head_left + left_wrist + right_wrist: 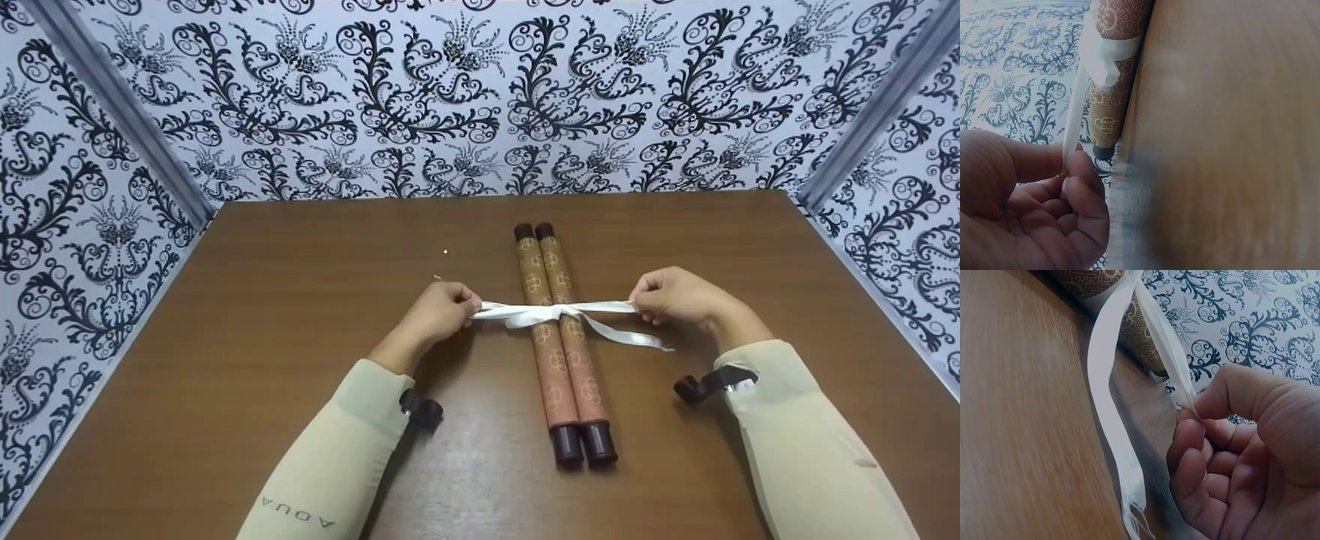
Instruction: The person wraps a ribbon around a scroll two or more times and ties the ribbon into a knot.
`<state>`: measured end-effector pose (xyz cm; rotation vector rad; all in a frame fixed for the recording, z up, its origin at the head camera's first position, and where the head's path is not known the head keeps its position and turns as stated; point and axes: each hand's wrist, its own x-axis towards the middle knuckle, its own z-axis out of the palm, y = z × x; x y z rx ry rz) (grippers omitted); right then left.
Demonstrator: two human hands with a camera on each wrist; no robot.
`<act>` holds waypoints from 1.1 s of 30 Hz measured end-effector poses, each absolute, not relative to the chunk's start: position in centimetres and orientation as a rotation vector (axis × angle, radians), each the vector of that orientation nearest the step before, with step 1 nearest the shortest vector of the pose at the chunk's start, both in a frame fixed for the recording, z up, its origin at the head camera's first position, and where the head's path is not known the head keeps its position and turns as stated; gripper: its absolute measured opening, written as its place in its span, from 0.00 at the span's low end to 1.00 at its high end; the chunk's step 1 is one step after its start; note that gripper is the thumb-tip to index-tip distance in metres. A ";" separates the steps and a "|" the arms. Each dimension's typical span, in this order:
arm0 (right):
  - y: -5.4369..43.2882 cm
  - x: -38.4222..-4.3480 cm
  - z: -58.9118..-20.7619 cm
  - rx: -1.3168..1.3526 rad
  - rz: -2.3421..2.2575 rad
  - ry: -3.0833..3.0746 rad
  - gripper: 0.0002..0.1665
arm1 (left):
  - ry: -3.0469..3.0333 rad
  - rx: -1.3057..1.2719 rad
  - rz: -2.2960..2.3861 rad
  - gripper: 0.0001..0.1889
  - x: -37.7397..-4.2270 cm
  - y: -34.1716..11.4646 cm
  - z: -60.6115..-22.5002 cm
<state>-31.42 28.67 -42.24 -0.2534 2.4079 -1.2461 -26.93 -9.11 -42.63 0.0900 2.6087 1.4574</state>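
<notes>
Two patterned scrolls with dark end knobs lie side by side on the table. Around their middle runs a white ribbon, knotted on top. My left hand pinches a taut length of it between thumb and fingers, left of the scrolls. On the other side, my right hand pinches another stretched piece, seen folded at the fingertips in the right wrist view. A loose ribbon tail with a frayed end hangs free beside the right hand. Left of the knot, a small ribbon fold lies over the scrolls.
The brown wooden table reaches back to walls covered in black-and-white scrollwork. Black wrist mounts sit on both pale sleeves. Tiny pale specks lie on the table beyond the left hand.
</notes>
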 end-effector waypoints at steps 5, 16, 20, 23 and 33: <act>29.0 -31.5 -42.4 -0.250 -1.232 2.393 0.06 | 2.614 0.100 1.449 0.07 -26.9 -9.1 -42.6; 29.4 -31.7 -42.6 -0.211 -1.236 2.366 0.05 | 2.631 0.123 1.407 0.08 -26.8 -9.0 -42.4; 29.5 -31.8 -42.7 -0.217 -1.222 2.368 0.06 | 2.631 0.117 1.415 0.08 -26.8 -9.0 -42.5; 29.6 -31.8 -42.6 -0.208 -1.222 2.367 0.06 | 2.628 0.111 1.418 0.08 -26.8 -9.0 -42.5; 29.6 -31.7 -42.6 -0.218 -1.223 2.367 0.06 | 2.604 0.100 1.440 0.08 -26.8 -9.0 -42.5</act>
